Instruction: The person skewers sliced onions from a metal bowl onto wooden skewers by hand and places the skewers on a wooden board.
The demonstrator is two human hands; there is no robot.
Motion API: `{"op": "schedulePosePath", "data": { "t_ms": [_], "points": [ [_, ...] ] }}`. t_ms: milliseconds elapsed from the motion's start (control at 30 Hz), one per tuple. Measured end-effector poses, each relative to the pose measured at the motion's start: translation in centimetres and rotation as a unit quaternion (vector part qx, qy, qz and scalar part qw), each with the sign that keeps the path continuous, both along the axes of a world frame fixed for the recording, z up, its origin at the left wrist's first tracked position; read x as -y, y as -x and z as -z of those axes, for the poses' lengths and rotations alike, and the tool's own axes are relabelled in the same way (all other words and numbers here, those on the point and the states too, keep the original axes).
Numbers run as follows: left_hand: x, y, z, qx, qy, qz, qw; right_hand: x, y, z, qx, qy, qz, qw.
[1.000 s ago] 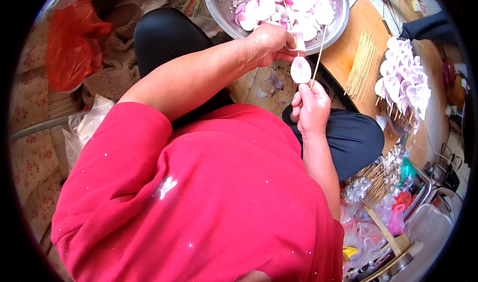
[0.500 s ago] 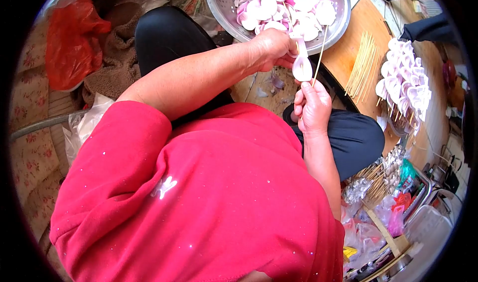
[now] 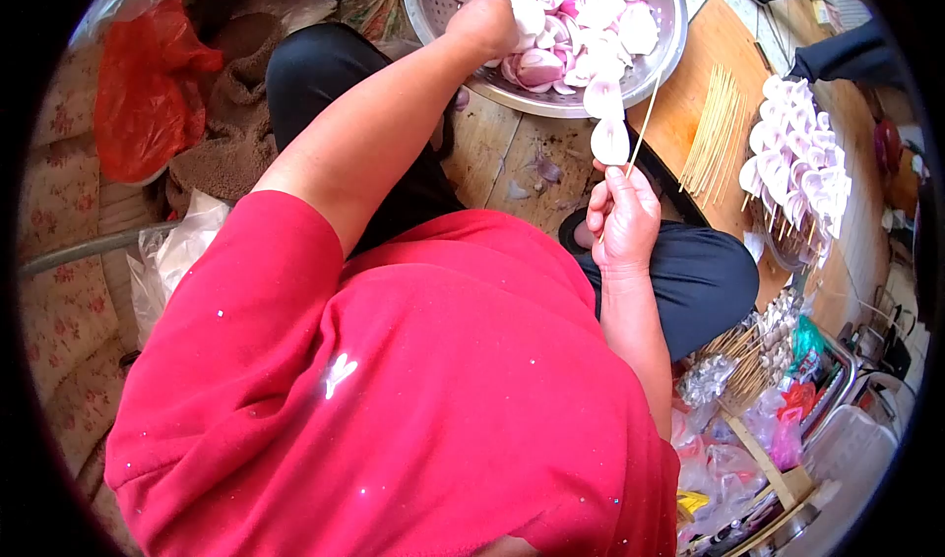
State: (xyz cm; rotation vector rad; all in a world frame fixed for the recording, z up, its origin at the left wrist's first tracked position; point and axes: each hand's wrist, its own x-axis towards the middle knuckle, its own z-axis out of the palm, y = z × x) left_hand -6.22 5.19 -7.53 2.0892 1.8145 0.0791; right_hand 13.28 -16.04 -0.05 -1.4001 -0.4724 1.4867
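Observation:
My right hand (image 3: 628, 217) pinches a thin bamboo skewer (image 3: 645, 119) that points up and away from me. At its thumb are pale onion pieces; the nearest onion piece (image 3: 610, 142) lies beside the skewer, with another just beyond it. How they are fixed is not clear. My left hand (image 3: 486, 28) is at the near left rim of a metal colander (image 3: 551, 103), over the onion. Its fingers are turned away and hidden. Loose white and purple onion pieces (image 3: 638, 30) fill the colander.
A wooden board (image 3: 679, 94) holds a bundle of bare skewers (image 3: 716, 134). To its right stand skewers loaded with onion (image 3: 795, 154). Lower right, more skewers (image 3: 753, 345) sit near plastic bags (image 3: 719, 468). A red bag (image 3: 148, 94) lies left. Another person's dark-clothed leg (image 3: 847, 60) shows upper right.
My left hand has moved from the skewer and onion pieces left to the colander's edge. My right hand still holds the skewer in nearly the same place.

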Motion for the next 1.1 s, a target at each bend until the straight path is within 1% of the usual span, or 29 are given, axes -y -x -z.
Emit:
{"op": "schedulePosePath", "data": {
  "t_ms": [33,67,100,133,167,200,233,300,333,367,433,467,533,567,633,700,767,800,900,1100],
  "points": [
    [0.1,-0.2,0.3,0.024,-0.023,-0.022,0.999,0.0,0.0,0.0,0.003,0.003,-0.003,1.000],
    [0.1,-0.3,-0.4,0.010,0.000,0.002,1.000,0.0,-0.1,0.0,0.005,0.007,-0.007,1.000],
    [0.3,-0.5,-0.9,0.011,0.000,0.002,1.000,0.0,-0.1,0.0,0.006,0.006,-0.007,1.000],
    [0.5,-0.7,-1.5,0.169,0.118,-0.059,0.977,0.0,-0.1,0.0,0.003,0.006,-0.006,1.000],
    [1.2,-0.9,-2.9,0.320,0.231,-0.118,0.911,0.0,0.0,0.0,0.000,0.006,-0.006,1.000],
    [2.0,-1.3,-4.6,0.387,0.261,-0.124,0.876,-0.1,0.0,-0.1,-0.001,0.005,-0.006,1.000],
    [1.9,-1.5,-4.4,0.386,0.261,-0.124,0.876,-0.1,0.0,-0.1,-0.004,0.000,-0.010,1.000],
    [2.0,-2.0,-4.2,0.507,0.268,-0.199,0.795,0.0,0.0,-0.1,-0.007,-0.003,-0.013,1.000],
    [2.2,-2.1,-4.1,0.541,0.257,-0.211,0.773,0.0,0.1,-0.1,-0.010,-0.013,-0.020,1.000],
    [2.1,-2.1,-4.2,0.541,0.257,-0.212,0.772,0.1,0.1,-0.2,-0.014,-0.023,-0.027,0.999],
    [1.9,-2.2,-4.6,0.593,0.257,-0.262,0.717,0.2,0.0,0.1,-0.013,-0.029,-0.039,0.999],
    [1.9,-2.2,-5.1,0.594,0.255,-0.263,0.717,0.3,0.0,0.1,-0.013,-0.034,-0.048,0.998],
    [2.1,-2.1,-5.9,0.642,0.208,-0.253,0.693,0.3,0.1,-0.2,-0.016,-0.030,-0.055,0.998],
    [2.0,-2.1,-6.0,0.642,0.207,-0.254,0.693,0.4,0.1,-0.3,-0.018,-0.025,-0.060,0.998],
    [1.7,-2.0,-6.1,0.677,0.153,-0.285,0.661,0.5,0.2,-0.4,-0.020,-0.023,-0.066,0.997],
    [1.3,-1.7,-6.1,0.686,0.142,-0.282,0.656,0.6,0.2,-0.5,-0.021,-0.020,-0.073,0.997],
    [0.9,-1.5,-6.4,0.688,0.155,-0.320,0.633,0.7,0.1,-0.5,-0.029,-0.016,-0.076,0.997],
    [1.0,-1.4,-6.7,0.679,0.156,-0.313,0.646,0.7,0.2,-0.5,-0.029,-0.016,-0.077,0.997],
    [1.2,-1.5,-6.8,0.686,0.142,-0.301,0.647,0.7,0.2,-0.6,-0.029,-0.013,-0.082,0.996],
    [1.2,-1.5,-6.6,0.697,0.154,-0.280,0.642,0.7,0.1,-0.4,-0.033,-0.009,-0.082,0.996]
  ]
}}
